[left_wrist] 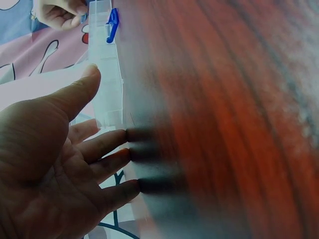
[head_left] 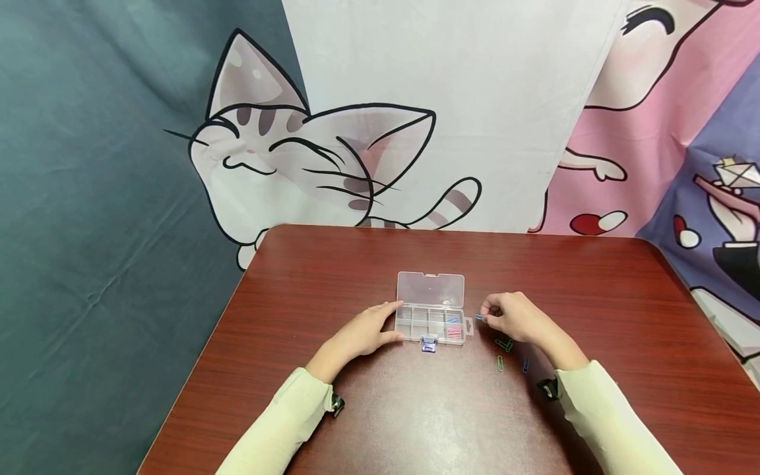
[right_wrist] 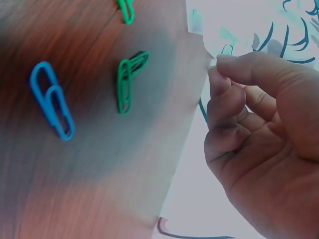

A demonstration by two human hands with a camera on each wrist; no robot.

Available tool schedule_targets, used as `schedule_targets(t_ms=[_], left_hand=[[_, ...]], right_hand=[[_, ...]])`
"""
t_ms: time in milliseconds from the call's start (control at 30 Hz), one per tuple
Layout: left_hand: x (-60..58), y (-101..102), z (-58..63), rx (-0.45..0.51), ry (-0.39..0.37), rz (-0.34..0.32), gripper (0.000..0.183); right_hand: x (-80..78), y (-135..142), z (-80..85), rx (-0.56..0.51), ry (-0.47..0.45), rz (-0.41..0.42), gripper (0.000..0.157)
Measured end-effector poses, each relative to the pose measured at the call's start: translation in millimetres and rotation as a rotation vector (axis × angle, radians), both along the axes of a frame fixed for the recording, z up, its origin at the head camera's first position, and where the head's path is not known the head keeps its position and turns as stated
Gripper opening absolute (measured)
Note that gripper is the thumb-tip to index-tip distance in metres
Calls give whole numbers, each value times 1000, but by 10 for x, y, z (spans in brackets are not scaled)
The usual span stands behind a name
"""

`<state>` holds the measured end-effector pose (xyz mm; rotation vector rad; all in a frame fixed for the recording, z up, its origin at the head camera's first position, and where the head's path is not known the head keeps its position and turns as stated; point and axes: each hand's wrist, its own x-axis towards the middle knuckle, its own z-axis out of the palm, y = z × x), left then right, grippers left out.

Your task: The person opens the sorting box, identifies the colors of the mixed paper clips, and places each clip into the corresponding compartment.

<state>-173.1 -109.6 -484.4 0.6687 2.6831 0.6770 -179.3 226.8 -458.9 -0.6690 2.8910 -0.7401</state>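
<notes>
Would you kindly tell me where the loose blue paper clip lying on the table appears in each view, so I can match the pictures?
Head: the blue paper clip is below and right of centre.
Left wrist: not in this picture.
Right wrist: the blue paper clip is at the left, above mid-height.
Shared landmark: the right hand, right of centre in head, top left in left wrist, right side in right wrist.

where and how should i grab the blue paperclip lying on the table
Probably best to pinch the blue paperclip across the middle of its two long sides, coming straight down from above. It lies flat on the table, apart from the green paperclips, so both long edges look free.
</notes>
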Motion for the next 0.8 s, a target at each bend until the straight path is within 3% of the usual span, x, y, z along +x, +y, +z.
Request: schedule_targets(t_ms=[800], left_hand=[[1,-3,-4,3,6,0,70]], right_hand=[[-85,-323,61,-55,28,33,11]])
